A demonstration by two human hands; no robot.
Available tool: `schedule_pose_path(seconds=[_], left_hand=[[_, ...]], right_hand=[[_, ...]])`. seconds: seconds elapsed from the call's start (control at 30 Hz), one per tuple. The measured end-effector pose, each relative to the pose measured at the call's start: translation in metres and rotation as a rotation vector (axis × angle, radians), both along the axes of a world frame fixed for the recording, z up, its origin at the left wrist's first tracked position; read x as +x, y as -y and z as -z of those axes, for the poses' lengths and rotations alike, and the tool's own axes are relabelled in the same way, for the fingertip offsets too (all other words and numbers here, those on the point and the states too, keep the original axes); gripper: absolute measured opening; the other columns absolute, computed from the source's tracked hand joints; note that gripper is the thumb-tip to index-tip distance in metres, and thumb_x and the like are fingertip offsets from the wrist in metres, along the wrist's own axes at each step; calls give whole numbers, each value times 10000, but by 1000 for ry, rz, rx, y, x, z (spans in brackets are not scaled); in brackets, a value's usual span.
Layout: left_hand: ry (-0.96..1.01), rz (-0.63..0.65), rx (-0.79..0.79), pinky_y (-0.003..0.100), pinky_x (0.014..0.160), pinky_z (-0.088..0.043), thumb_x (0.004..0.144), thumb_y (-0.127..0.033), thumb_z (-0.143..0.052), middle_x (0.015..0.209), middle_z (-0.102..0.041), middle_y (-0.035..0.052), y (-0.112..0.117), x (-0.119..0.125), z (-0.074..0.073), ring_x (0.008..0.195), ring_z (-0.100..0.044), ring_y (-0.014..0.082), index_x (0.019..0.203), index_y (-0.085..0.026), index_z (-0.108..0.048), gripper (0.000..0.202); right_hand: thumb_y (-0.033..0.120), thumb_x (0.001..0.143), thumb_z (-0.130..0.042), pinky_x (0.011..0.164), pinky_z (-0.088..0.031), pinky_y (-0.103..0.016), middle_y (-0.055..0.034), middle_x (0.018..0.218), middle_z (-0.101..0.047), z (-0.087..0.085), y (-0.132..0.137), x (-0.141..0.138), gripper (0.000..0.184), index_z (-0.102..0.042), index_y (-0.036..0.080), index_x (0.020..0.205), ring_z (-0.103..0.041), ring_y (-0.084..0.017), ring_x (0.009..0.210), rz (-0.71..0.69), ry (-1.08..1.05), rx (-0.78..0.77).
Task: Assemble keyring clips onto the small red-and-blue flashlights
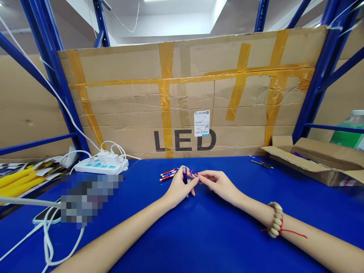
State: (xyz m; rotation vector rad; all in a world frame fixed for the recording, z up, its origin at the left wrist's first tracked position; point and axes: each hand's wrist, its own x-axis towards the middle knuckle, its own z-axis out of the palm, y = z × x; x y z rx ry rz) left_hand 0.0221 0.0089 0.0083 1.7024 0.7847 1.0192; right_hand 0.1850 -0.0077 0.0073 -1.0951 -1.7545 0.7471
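We hold: purple torch [184,176] upright, pinched in left hand [179,188]; right hand [217,182] (fingertips closed) grips its small ring [193,173], just right.

On the table [199,235], the left hand [179,187] and right hand [220,184] meet at a small flashlight [184,175], with more flashlights [168,174] just left. A power strip [99,163] lies far left, an open box [315,161] far right, a cardboard sheet [193,98] behind.

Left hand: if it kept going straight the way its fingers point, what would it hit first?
Probably the purple mini flashlight the left hand already holds upright; just beyond, the right hand's fingers at the small ring. Depth is unclear.
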Motion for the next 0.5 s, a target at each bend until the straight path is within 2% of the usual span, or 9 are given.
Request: schedule_pose_path(seconds=[0.1, 0.2, 0.27, 0.37, 0.43, 0.5], left_hand=[[18, 0, 19, 122, 307, -311, 772, -428, -571, 623, -463, -77, -1, 1, 1, 408, -507, 69, 801, -208, -296, 353], [8, -5, 36, 121, 315, -316, 768, -455, -577, 585, -436, -88, -1, 0, 1, 395, -485, 63, 810, -210, -295, 376], [7, 11, 15, 122, 309, -317, 753, -470, -586, 627, -456, -77, -1, 0, 1, 412, -508, 66, 811, -207, -301, 393], [55, 58, -52, 122, 289, -300, 724, -485, -592, 735, -492, -52, -3, 0, 0, 438, -553, 75, 800, -202, -293, 419], [95, 80, -99, 125, 285, -296, 724, -498, -576, 737, -499, -51, -4, 0, -1, 428, -559, 80, 790, -202, -276, 426], [107, 72, -115, 127, 287, -300, 728, -496, -570, 735, -513, -47, -4, 0, -2, 417, -555, 79, 792, -201, -274, 423]], right_hand=[[518, 763, -545, 475, -363, -237, 1, 519, -542, -1, 1, -1, 467, -688, 128, 977, -459, -109, 497, -5, 5, -46], [528, 751, -550, 424, -293, -224, 30, 462, -467, -2, 2, -2, 489, -684, 119, 982, -357, -76, 427, -10, -9, -69], [527, 750, -551, 410, -271, -220, 25, 484, -490, -2, 2, -2, 485, -682, 119, 979, -332, -65, 414, -1, -26, -71], [513, 749, -563, 408, -283, -215, -18, 634, -595, -2, 1, 0, 466, -674, 123, 978, -353, -53, 424, 17, -71, -66], [503, 749, -569, 410, -301, -213, -42, 729, -630, -1, 0, 0, 459, -665, 123, 988, -373, -49, 431, 12, -107, -72], [498, 747, -573, 409, -313, -213, -48, 745, -637, -1, 0, 1, 458, -660, 120, 989, -381, -48, 427, 9, -128, -80]])
